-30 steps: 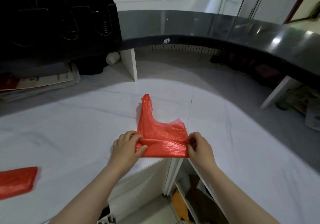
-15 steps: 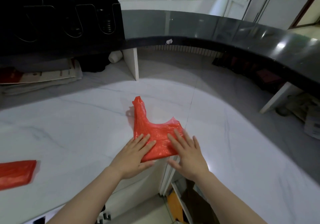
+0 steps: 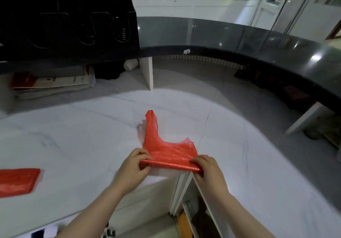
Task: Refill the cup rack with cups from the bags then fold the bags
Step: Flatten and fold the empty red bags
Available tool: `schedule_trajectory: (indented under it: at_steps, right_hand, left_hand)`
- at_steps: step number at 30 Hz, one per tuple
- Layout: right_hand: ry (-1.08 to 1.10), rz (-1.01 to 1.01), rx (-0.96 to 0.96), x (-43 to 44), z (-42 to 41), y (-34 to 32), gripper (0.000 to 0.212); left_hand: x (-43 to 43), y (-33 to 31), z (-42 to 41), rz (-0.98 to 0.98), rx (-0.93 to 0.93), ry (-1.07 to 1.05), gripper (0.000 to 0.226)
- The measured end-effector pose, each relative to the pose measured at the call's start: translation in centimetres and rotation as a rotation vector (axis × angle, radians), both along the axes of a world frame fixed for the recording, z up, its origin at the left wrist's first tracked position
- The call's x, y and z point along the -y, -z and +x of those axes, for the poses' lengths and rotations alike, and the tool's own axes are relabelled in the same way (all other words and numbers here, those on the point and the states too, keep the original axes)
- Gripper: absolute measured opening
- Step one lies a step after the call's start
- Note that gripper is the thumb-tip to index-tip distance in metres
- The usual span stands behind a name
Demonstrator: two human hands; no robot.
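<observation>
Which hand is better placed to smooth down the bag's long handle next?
Left. The left hand pinches the rolled edge of the red bag right below the handle; the right hand holds the opposite end, farther off.

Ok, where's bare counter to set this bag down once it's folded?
Bare white counter lies between the folded bag and the left hand, more right of the right hand and beyond the held bag. Crowded: far left, stacked papers below the black rack.

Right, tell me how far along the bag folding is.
Done: one folded red plastic bag lies far left on the white counter. In hand: left hand and right hand pinch the near rolled edge of the second red plastic bag. Left: its body and handle lie unfolded.
</observation>
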State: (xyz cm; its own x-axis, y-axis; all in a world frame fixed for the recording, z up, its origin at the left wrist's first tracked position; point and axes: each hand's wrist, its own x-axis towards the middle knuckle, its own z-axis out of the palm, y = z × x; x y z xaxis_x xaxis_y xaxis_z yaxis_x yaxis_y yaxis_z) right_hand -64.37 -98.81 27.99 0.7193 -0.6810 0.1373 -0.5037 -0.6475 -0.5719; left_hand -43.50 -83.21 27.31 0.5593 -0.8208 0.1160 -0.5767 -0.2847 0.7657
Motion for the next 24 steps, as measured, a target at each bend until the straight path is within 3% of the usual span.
schedule_trajectory:
  at_steps: [6,14,18,21,24]
  right_hand:
    - [0.158,0.202,0.089,3.9,1.7,-0.9,0.014]
    - [0.203,0.059,-0.125,4.5,3.5,-0.8,0.024]
    - [0.194,-0.105,-0.196,3.8,4.3,-1.2,0.029]
    - [0.194,-0.103,-0.226,3.8,4.3,-0.6,0.054]
    - [0.089,-0.150,-0.174,3.7,3.8,-0.5,0.068]
  left_hand:
    - [2.5,-0.4,-0.8,-0.072,-0.114,-0.366,0.022]
    - [3.2,-0.4,-2.3,0.085,0.066,-0.545,0.046]
    - [3.1,-0.9,-3.3,0.102,0.204,-0.469,0.052]
    - [3.0,-0.7,-3.8,0.154,0.538,-0.283,0.055]
    - [2.7,0.2,-3.5,0.384,0.519,-0.010,0.064]
